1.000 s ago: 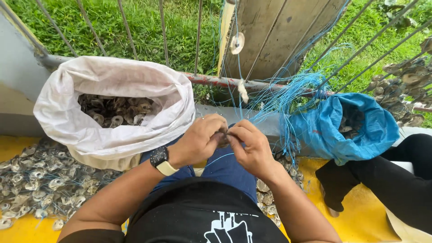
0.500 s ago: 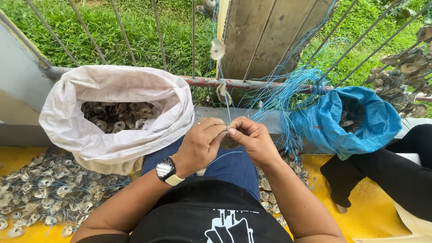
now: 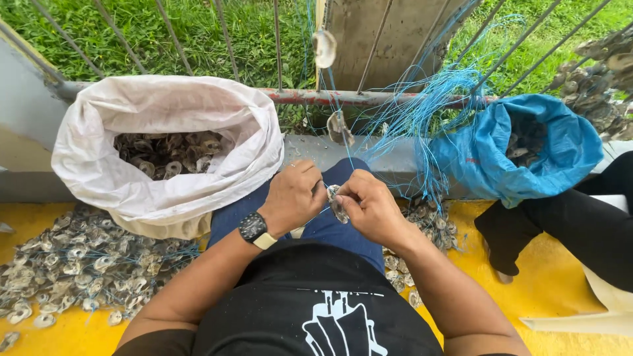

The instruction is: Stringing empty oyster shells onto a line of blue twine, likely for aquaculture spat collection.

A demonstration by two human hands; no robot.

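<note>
Oyster shell sits pinched between your two hands, over your lap and just in front of your chest. Your left hand closes its fingertips on the shell's left edge, and your right hand grips it from the right, fingers curled tight around it and the thin blue string that runs up from it. That string climbs to two more shells: one hanging shell just above your hands and a higher shell near the rusty rail. A loose bundle of blue strings is draped over the rail to the right. On your left wrist you wear a black watch. To your left a white sack stands open with shells inside, and a pile of shells spreads over the yellow floor below it. To your right a blue bag lies open, beside another person's dark-clothed leg.
</note>
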